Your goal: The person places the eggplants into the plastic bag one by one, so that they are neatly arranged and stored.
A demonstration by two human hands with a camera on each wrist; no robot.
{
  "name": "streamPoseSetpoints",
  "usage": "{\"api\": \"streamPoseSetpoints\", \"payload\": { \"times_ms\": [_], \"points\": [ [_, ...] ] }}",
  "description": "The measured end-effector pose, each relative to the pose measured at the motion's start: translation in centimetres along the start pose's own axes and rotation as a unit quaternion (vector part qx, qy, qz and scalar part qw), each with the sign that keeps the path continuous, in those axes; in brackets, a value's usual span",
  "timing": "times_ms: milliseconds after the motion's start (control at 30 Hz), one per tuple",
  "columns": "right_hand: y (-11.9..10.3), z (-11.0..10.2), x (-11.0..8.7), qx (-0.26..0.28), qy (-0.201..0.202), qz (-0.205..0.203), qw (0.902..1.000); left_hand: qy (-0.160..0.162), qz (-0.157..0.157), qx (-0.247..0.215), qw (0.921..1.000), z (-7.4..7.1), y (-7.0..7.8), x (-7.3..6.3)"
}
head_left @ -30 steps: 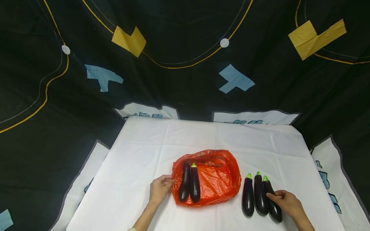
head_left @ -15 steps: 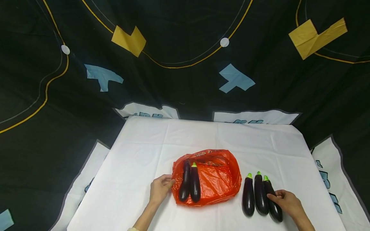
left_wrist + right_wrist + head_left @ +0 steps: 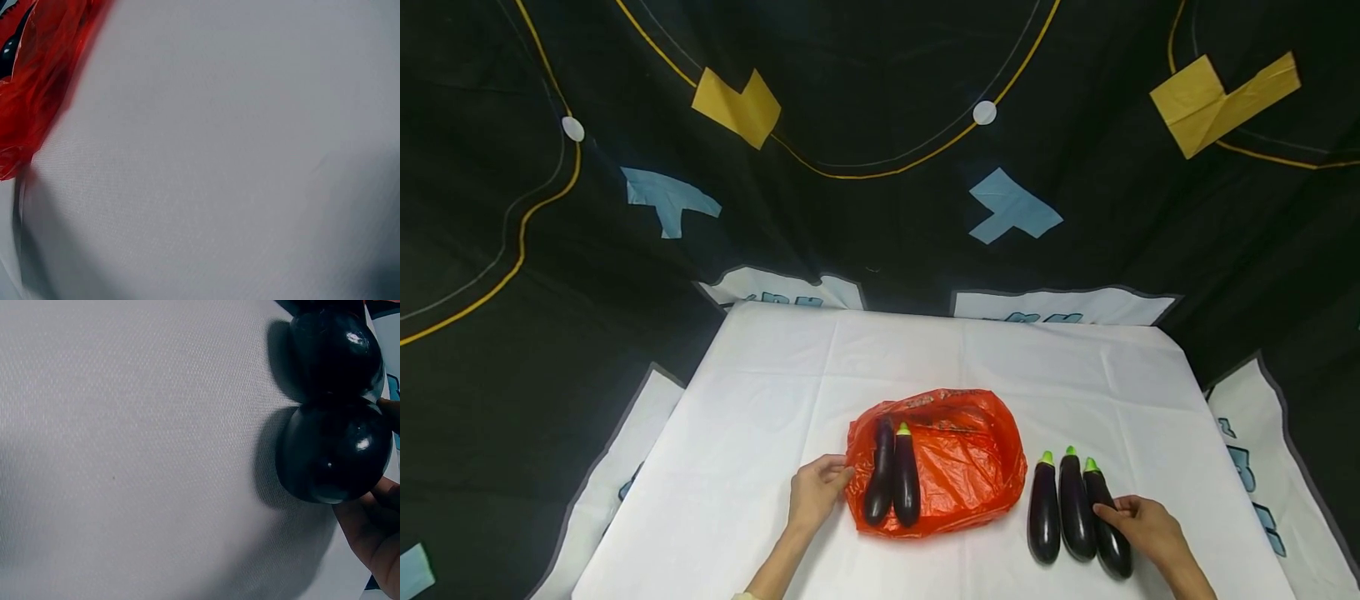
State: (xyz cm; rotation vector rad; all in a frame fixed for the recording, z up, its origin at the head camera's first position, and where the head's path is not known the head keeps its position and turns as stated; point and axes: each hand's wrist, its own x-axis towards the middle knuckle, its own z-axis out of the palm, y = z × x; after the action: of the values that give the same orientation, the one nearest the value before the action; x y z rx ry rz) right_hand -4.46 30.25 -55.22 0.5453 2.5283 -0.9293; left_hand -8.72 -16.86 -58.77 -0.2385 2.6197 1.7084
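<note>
A red plastic bag (image 3: 970, 475) lies spread open on the white-covered table. Two dark purple eggplants (image 3: 906, 483) rest side by side within its left part. At the bag's left edge my left hand (image 3: 814, 492) pinches the plastic between thumb and fingers. To the right of the bag, three more eggplants lie in a row, green stem ends pointing away from me. My right hand (image 3: 1142, 525) grips the rightmost eggplant (image 3: 1112, 537), thumb on one side and fingers on the other. In the right wrist view the rounded end of that eggplant (image 3: 334, 453) shows between thumb and fingers.
The left eggplant (image 3: 1043, 512) and middle eggplant (image 3: 1077, 508) of the row lie close together. A white cloth (image 3: 880, 350) covers the table. Behind it hangs a black cloth (image 3: 865, 242) with yellow and blue shapes.
</note>
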Motion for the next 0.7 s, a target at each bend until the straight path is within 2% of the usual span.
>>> {"api": "streamPoseSetpoints", "payload": {
  "times_ms": [200,400,700],
  "points": [
    [0.14,-0.03,0.02,0.011,0.001,0.001,0.9999,-0.001,0.000,0.003,1.0000,0.00,0.00,0.02],
    [-0.03,-0.03,0.04,0.020,-0.005,0.023,0.9995,-0.002,-0.003,0.006,1.0000,0.02,-0.07,0.03],
    [-0.35,-0.43,-0.18,0.020,-0.006,0.012,0.9997,0.009,0.013,0.015,0.9998,0.10,-0.25,0.07]
  ]
}}
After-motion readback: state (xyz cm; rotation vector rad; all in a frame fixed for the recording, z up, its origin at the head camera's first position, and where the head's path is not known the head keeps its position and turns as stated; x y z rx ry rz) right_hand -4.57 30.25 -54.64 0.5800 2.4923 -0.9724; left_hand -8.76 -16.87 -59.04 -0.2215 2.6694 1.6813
